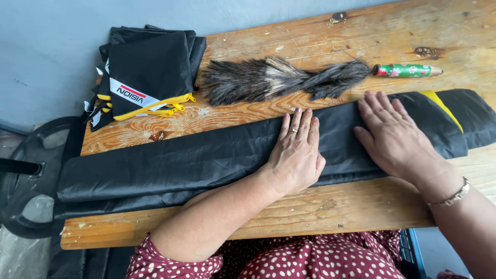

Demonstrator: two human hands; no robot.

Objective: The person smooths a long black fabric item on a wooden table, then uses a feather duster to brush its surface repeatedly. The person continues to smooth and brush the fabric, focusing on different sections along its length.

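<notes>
black fabric strip [170, 168] lies long axis nine to three on the wooden table [320, 206]; left hand [295, 155] and right hand [395, 137] press it, open and flat.

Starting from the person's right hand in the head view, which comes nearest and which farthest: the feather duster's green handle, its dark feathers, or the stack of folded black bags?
From the right hand:
1. Green handle, just beyond the fingertips.
2. Dark feathers, farther left on the wooden table.
3. Stack of folded black bags, at the far left corner.
</notes>
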